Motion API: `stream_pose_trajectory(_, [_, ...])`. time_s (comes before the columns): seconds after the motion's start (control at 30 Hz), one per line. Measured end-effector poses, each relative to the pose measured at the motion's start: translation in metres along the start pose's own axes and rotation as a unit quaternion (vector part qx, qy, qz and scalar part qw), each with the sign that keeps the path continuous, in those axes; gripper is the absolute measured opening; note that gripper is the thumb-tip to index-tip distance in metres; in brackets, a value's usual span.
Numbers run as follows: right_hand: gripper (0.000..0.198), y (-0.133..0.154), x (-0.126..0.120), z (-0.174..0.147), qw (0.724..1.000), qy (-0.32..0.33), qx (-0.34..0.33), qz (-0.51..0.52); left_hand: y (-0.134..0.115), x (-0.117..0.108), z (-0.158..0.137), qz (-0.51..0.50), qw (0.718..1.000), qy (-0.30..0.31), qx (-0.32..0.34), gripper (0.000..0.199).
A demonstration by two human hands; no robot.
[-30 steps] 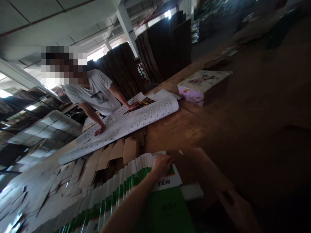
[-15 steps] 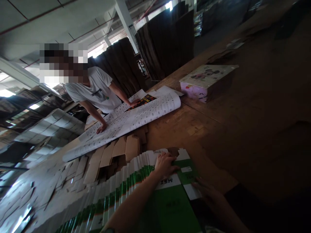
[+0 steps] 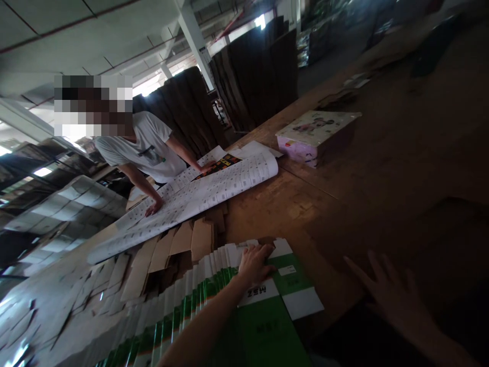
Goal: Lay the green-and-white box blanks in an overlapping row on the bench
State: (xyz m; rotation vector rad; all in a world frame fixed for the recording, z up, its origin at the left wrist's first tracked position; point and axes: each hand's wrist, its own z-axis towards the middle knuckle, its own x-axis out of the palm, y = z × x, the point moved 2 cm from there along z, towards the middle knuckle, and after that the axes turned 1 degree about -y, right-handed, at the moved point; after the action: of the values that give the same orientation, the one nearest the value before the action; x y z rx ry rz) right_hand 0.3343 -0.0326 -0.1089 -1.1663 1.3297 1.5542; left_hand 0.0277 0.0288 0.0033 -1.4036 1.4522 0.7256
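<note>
A fanned row of flattened green-and-white cartons (image 3: 267, 326) runs along the near side of the table, overlapping one another. My left hand (image 3: 255, 262) lies on the white flaps near the right end of the row, palm down. Its fingers point right and its thumb is apart from them. Beside it, the endmost carton's side panel (image 3: 292, 278) shows a white label and a white lower flap. My right hand (image 3: 393, 288), dim and slightly blurred, is off to the right, touching no carton. Its fingers are spread with nothing in them.
Across the table a person in a white shirt (image 3: 153, 148) leans with both hands on a large printed sheet (image 3: 214, 188). Brown cardboard pieces (image 3: 202, 238) lie between sheet and cartons. A pink box (image 3: 300, 148) stands on the table (image 3: 290, 204); tall dark stacks rise behind.
My right hand has moved right, away from the endmost carton's side panel, and its fingers have spread. My left hand stays on the cartons. The view has shifted slightly.
</note>
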Motion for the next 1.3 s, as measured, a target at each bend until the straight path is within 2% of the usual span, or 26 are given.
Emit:
stream_pose_trajectory(0.07, [0.061,-0.003,-0.002,0.004,0.999,-0.005,0.045,0.012,-0.002,0.002,0.004,0.011,1.000,0.004,0.001,0.029])
stream_pose_trajectory(0.17, [0.057,0.011,-0.023,0.014,0.982,0.033,0.068,0.175,-0.004,0.003,0.008,0.013,1.000,-0.001,0.000,0.019])
stream_pose_trajectory(0.27, [0.053,0.029,-0.059,0.026,0.923,0.055,0.091,0.370,-0.004,0.000,0.009,-0.026,1.000,-0.007,-0.002,0.026])
stream_pose_trajectory(0.33, [0.060,0.042,-0.077,0.031,0.882,0.069,0.130,0.448,-0.002,-0.006,0.010,-0.069,0.997,-0.018,-0.033,0.036])
stream_pose_trajectory(0.37, [0.063,0.051,-0.082,0.031,0.863,0.082,0.145,0.478,-0.001,-0.011,0.011,-0.092,0.993,-0.046,-0.065,0.038])
stream_pose_trajectory(0.43, [0.070,0.076,-0.081,0.028,0.826,0.108,0.165,0.528,0.000,-0.020,0.012,-0.117,0.974,-0.141,-0.133,0.039])
stream_pose_trajectory(0.5, [0.073,0.103,-0.071,0.018,0.788,0.128,0.181,0.574,-0.004,-0.025,0.013,-0.099,0.963,-0.212,-0.136,0.053])
stream_pose_trajectory(0.57, [0.072,0.126,-0.056,0.006,0.752,0.155,0.183,0.614,-0.011,-0.021,0.015,-0.053,0.979,-0.187,-0.060,0.056])
stream_pose_trajectory(0.63, [0.064,0.135,-0.041,-0.006,0.729,0.212,0.175,0.627,-0.015,-0.011,0.017,-0.022,0.993,-0.112,0.015,0.035])
stream_pose_trajectory(0.67, [0.059,0.132,-0.034,-0.012,0.721,0.252,0.175,0.621,-0.015,-0.006,0.017,-0.016,0.996,-0.080,0.036,0.025])
stream_pose_trajectory(0.73, [0.052,0.113,-0.021,-0.022,0.708,0.317,0.209,0.596,-0.013,-0.001,0.015,-0.014,0.998,-0.046,0.050,0.018])
stream_pose_trajectory(0.8, [0.053,0.084,-0.014,-0.028,0.715,0.305,0.272,0.568,-0.010,-0.001,0.013,-0.012,0.998,-0.042,0.045,0.018])
stream_pose_trajectory(0.87, [0.051,0.059,-0.014,-0.028,0.765,0.205,0.319,0.521,-0.008,-0.005,0.011,-0.006,0.998,-0.042,0.038,0.018])
stream_pose_trajectory(0.93, [0.046,0.049,-0.015,-0.025,0.823,0.109,0.314,0.461,-0.007,-0.007,0.011,-0.002,0.999,-0.038,0.026,0.021])
stream_pose_trajectory(0.97, [0.045,0.052,-0.014,-0.022,0.845,0.081,0.286,0.445,-0.006,-0.007,0.011,-0.004,0.999,-0.039,0.018,0.024])
stream_pose_trajectory(1.03, [0.047,0.067,-0.007,-0.018,0.872,0.067,0.174,0.453,-0.004,-0.006,0.012,-0.010,0.999,-0.045,0.006,0.033])
stream_pose_trajectory(1.13, [0.046,0.090,0.018,-0.019,0.881,0.055,-0.003,0.469,-0.001,-0.001,0.013,-0.017,0.999,-0.039,0.005,0.034])
stream_pose_trajectory(1.23, [0.046,0.098,0.043,-0.024,0.899,0.040,-0.073,0.430,-0.001,0.002,0.012,-0.001,1.000,-0.020,0.012,0.036])
stream_pose_trajectory(1.3, [0.049,0.099,0.049,-0.024,0.909,0.047,-0.096,0.403,-0.002,0.003,0.011,0.015,1.000,-0.008,0.013,0.041])
